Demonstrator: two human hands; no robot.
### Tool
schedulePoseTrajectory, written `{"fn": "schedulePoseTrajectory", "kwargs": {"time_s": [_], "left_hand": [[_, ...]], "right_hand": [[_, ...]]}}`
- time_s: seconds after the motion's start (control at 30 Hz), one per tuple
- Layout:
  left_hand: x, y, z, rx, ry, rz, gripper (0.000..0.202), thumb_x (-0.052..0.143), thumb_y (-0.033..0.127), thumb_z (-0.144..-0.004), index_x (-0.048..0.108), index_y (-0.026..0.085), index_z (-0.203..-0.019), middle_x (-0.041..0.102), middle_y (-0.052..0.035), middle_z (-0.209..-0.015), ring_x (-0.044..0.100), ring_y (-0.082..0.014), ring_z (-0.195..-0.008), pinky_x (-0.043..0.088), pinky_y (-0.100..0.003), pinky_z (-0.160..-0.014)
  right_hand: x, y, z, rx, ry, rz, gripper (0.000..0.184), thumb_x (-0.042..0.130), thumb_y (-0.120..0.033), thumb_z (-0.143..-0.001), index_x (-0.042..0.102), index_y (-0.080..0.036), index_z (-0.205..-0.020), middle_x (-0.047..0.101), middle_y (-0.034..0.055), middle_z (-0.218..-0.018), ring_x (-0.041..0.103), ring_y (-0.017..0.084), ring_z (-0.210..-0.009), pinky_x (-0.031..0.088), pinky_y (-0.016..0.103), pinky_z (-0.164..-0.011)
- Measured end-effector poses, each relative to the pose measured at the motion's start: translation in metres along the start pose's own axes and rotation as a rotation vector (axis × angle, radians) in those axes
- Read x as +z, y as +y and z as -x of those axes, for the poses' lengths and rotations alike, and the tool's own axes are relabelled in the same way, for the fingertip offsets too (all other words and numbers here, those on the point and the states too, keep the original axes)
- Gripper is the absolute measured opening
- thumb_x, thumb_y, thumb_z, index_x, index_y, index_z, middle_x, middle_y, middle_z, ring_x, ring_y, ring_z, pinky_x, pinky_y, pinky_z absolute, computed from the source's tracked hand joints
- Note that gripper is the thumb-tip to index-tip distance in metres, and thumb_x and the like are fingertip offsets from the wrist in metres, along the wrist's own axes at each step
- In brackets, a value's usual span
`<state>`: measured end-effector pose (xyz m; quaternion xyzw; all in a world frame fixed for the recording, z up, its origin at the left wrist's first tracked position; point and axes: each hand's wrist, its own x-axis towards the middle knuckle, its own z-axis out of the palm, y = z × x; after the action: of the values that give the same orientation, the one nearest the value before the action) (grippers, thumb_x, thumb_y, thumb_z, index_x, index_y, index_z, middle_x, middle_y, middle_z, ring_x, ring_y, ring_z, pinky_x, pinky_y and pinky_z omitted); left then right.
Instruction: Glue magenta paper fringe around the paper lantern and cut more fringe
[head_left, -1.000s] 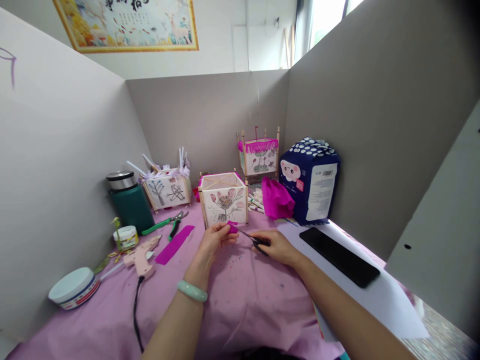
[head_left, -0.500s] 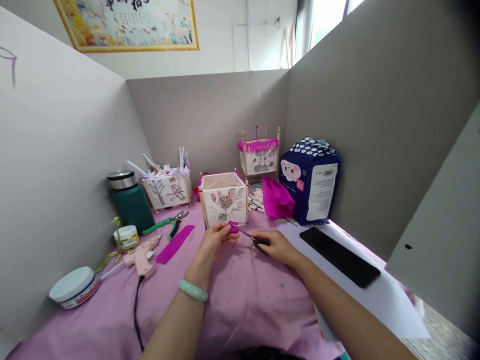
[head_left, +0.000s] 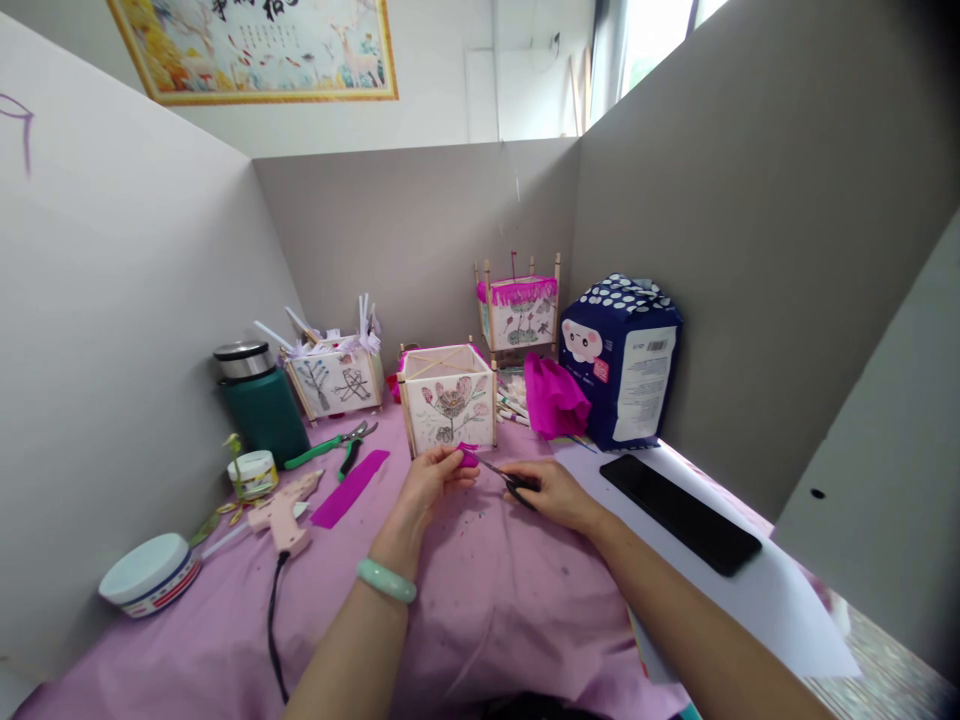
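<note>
My left hand [head_left: 430, 481] pinches a small folded piece of magenta paper [head_left: 466, 457] just above the pink cloth. My right hand [head_left: 551, 492] grips small black scissors [head_left: 504, 476], whose blades point left and meet the paper's edge. Directly behind the hands stands a square paper lantern [head_left: 448, 398] with a flower drawing on its front. A green bangle sits on my left wrist.
Left on the pink cloth [head_left: 480, 600] lie a magenta strip [head_left: 349, 488], green pliers [head_left: 331, 447], a glue gun [head_left: 283, 512] with cord, a tape roll [head_left: 148, 575], a small jar [head_left: 251, 474] and a green flask [head_left: 259, 403]. Two more lanterns, crumpled magenta paper [head_left: 553, 395], a blue pack [head_left: 622, 358] and a black phone [head_left: 679, 512] stand right.
</note>
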<state>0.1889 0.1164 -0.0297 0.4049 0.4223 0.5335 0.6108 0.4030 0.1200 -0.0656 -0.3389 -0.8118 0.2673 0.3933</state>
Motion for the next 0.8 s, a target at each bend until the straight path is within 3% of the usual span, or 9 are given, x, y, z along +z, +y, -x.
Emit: {"fn": "schedulePoseTrajectory", "kwargs": {"time_s": [0.8], "left_hand": [[-0.002, 0.010, 0.002, 0.005, 0.120, 0.172, 0.006, 0.056, 0.006, -0.085, 0.057, 0.010, -0.081, 0.069, -0.0068, -0.067, 0.069, -0.0149, -0.059, 0.057, -0.023, -0.055]], "right_hand": [[-0.001, -0.002, 0.001, 0.042, -0.016, -0.025, 0.037, 0.066, -0.024, -0.076, 0.069, -0.021, -0.112, 0.072, 0.0031, -0.101, 0.066, 0.020, -0.087, 0.052, 0.028, -0.078]]}}
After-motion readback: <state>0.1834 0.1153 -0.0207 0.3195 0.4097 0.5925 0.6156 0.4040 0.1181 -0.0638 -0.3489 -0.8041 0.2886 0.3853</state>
